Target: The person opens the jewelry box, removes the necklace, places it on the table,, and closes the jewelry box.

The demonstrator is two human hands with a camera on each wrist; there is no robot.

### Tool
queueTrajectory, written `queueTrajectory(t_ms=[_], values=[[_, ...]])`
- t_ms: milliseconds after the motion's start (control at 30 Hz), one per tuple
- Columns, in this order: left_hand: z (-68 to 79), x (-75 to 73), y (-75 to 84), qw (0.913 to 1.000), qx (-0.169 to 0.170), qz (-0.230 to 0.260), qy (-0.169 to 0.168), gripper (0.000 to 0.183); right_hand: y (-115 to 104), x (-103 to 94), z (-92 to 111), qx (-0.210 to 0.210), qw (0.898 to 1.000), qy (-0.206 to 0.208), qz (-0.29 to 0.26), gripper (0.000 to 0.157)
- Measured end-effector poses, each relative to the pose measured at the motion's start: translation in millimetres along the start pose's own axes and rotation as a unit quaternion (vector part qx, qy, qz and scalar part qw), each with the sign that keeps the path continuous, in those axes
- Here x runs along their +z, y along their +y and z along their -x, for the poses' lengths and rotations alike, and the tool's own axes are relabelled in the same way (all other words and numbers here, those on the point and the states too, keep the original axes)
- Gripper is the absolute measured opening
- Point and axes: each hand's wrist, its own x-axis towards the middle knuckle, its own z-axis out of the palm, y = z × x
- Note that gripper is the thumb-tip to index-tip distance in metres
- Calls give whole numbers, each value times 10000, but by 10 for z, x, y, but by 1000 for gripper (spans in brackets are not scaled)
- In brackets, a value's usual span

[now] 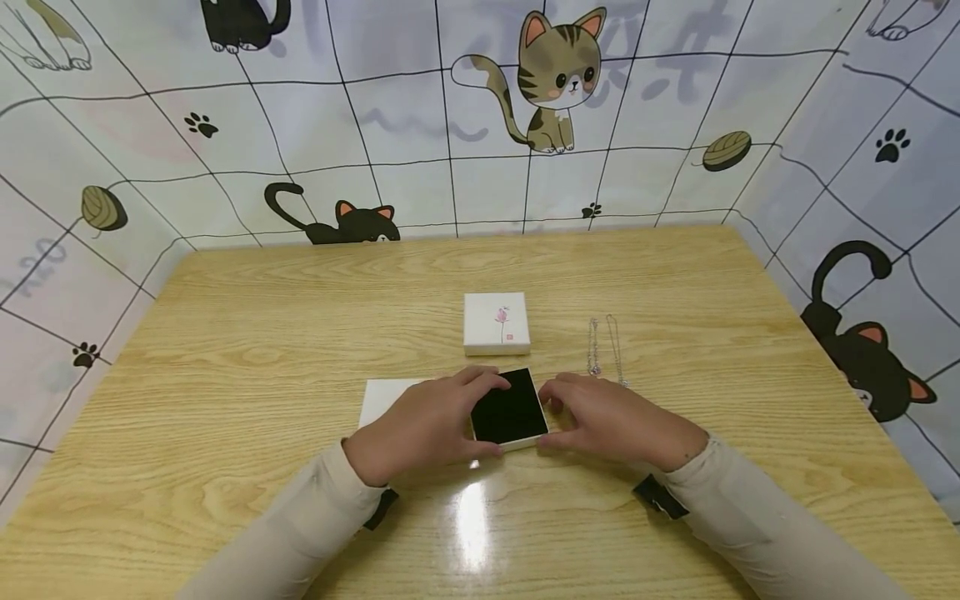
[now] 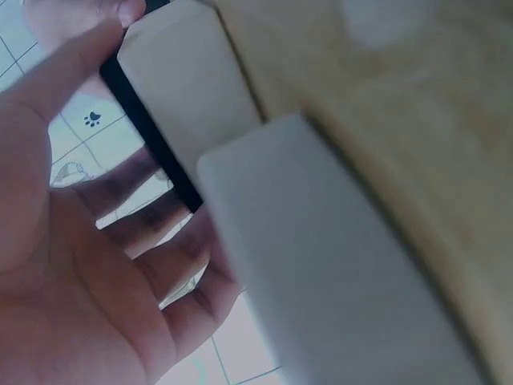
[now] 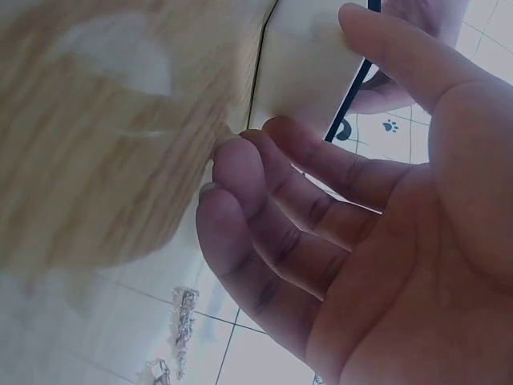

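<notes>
A square white box (image 1: 525, 444) with a black padded insert (image 1: 508, 410) sits on the table between both hands, turned slightly. My left hand (image 1: 427, 417) grips its left side, thumb at the near left corner and fingers reaching over the far edge. My right hand (image 1: 607, 421) holds the right side, thumb at the near corner and index fingertip against the white wall (image 3: 309, 72); its other fingers curl beside the box. Beneath my left hand lies another white piece (image 1: 384, 398), partly hidden, large in the left wrist view. Two silver necklaces (image 1: 595, 367) lie beyond my right hand.
A white box (image 1: 483, 327) printed with a pink flower stands just behind the black-lined one. The wooden table (image 1: 300, 308) ends at a cat-patterned cloth backdrop (image 1: 405, 125) behind and at both sides.
</notes>
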Motion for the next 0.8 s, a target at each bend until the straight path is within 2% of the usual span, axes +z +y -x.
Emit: queueTrajectory(t_ms=[233, 533, 667, 800], values=[[37, -69, -30, 9994, 4, -32, 337, 53, 35, -19, 21, -47, 9998, 96, -186, 39], [33, -51, -46, 9960, 320, -317, 768, 35, 28, -42, 0, -516, 9955, 556, -564, 32], [41, -60, -32, 9949, 390, -452, 815, 21, 31, -49, 2, -910, 9930, 571, -491, 26], [44, -58, -22, 9955, 396, -470, 719, 16, 29, -43, 2, -1150, 9916, 459, -378, 26]])
